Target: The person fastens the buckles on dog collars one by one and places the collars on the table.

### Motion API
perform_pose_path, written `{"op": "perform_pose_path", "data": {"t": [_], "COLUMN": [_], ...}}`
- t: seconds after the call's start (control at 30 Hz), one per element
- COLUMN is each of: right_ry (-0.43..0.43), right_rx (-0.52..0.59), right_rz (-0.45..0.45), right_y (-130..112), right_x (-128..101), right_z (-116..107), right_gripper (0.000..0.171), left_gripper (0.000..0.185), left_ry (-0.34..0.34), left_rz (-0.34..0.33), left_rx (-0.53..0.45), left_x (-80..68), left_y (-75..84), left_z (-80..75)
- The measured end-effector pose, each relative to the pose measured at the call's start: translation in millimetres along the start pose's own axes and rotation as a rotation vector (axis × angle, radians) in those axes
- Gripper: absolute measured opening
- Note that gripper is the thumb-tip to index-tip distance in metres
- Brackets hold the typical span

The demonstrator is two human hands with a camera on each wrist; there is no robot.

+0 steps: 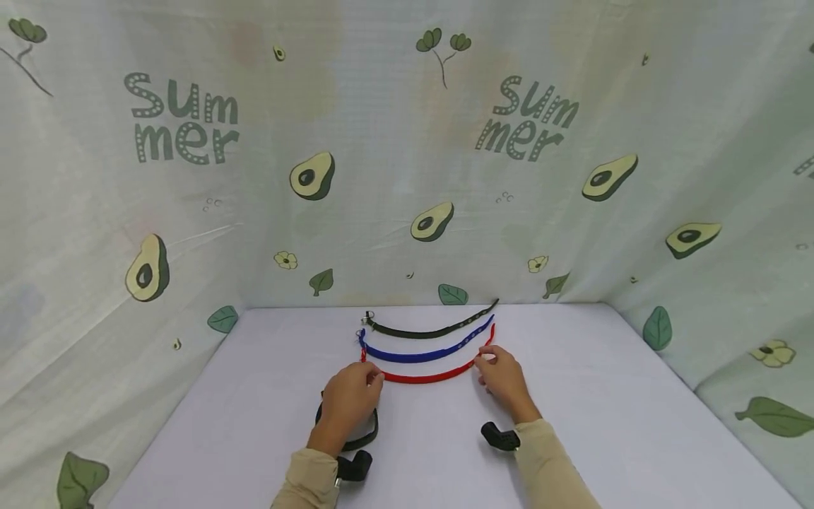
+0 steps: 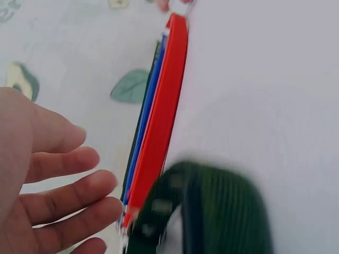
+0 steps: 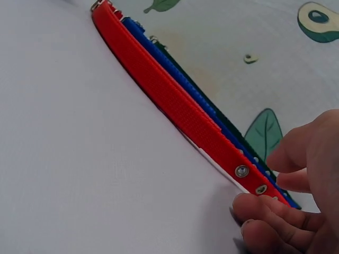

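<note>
A red collar [image 1: 416, 379] with metal eyelets lies curved on the table, nearest me in a row with a blue collar [image 1: 413, 358] and a dark green collar [image 1: 416, 334]. My left hand [image 1: 348, 403] is beside the red collar's buckle end, fingers loosely bent and apart with nothing between them in the left wrist view. At the eyelet end is my right hand [image 1: 505, 378]; in the right wrist view its thumb and fingers [image 3: 254, 211] lie on either side of the strap, loosely spread. Another dark green collar [image 2: 228, 211], looped, lies below my left hand and is partly hidden by it.
The white table [image 1: 432, 452] runs back to a printed cloth wall [image 1: 369, 233] with avocados and leaves. More of the cloth hangs at the left and right sides. Black devices [image 1: 501, 437] sit at both wrists.
</note>
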State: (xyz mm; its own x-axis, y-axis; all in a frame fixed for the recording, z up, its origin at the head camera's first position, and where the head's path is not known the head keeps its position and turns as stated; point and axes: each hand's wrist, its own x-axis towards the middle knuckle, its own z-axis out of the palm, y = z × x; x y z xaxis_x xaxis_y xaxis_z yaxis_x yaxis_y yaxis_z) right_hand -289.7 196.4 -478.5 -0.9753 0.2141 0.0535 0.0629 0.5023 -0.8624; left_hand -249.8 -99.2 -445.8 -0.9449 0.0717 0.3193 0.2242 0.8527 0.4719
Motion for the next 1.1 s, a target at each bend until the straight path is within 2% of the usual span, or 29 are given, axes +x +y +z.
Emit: {"op": "perform_pose_path", "data": {"t": [0.2, 0.37, 0.57, 0.87, 1.1], "right_ry": [-0.004, 0.035, 0.053, 0.095, 0.099], "right_rx": [-0.084, -0.208, -0.230, -0.222, -0.224], "right_rz": [-0.049, -0.119, -0.125, -0.131, -0.122], "right_y": [3, 5, 5, 6, 6], "right_x": [-1, 0, 0, -1, -1], "right_z": [3, 7, 8, 8, 9], "right_gripper": [0.040, 0.039, 0.036, 0.027, 0.022], "left_gripper": [0.012, 0.013, 0.017, 0.025, 0.020], "left_ry": [-0.044, -0.039, -0.020, -0.060, -0.074], "left_rz": [0.052, 0.075, 0.078, 0.033, 0.075], "left_rx": [0.064, 0.137, 0.159, 0.157, 0.156], "left_x": [5.2, 8.8, 10.7, 11.5, 12.0], "left_y": [18.4, 29.7, 38.5, 37.6, 33.6], "left_z": [14.8, 24.5, 33.3, 40.4, 42.7]}}
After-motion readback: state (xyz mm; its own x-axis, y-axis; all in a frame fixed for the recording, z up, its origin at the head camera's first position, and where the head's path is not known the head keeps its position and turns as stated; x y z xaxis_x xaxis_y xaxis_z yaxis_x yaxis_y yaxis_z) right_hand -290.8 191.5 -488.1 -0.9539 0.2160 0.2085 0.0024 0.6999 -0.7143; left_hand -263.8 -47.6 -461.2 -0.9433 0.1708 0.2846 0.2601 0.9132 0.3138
